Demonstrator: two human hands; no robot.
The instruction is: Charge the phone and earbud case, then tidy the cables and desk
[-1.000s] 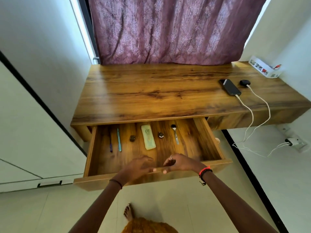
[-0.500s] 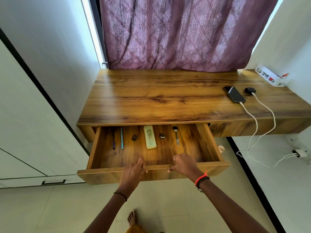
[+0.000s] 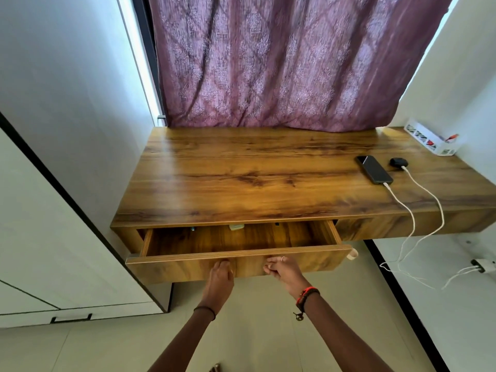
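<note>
Both hands pressed flat against the drawer front (image 3: 308, 260), side by side near its middle. Left hand (image 3: 220, 275) laid on the wood with fingers stretched upward and reaching the top edge, holding nothing. Right hand (image 3: 283, 271) just beside it, fingers curled loosely against the same panel, a ring on one finger, a red and black band on the wrist; nothing clasped there either, only contact with the wood.

Drawer partly open, a narrow strip of its wooden floor showing above the hands. Right at the shadowed back of that strip, up from the left hand, the tip of a pale green case (image 3: 236, 227) and a small blue tip further left; the rest hidden under the desk (image 3: 241, 178).

Far up and to the right of the right hand, a black phone (image 3: 374, 169) lying flat on the desk top, screen up, with a white cable (image 3: 402, 208) plugged into its near end. Just beyond the phone, the black earbud case (image 3: 398, 162), apart from the phone, with a second white cable (image 3: 432, 200) attached. Both cables draped over the desk edge, hanging well to the right of the right hand and running to a white charger (image 3: 484, 265) low on the wall. A white box (image 3: 429, 142) in the far right corner of the desk, against the wall. Purple curtain (image 3: 281, 63) hanging behind.
</note>
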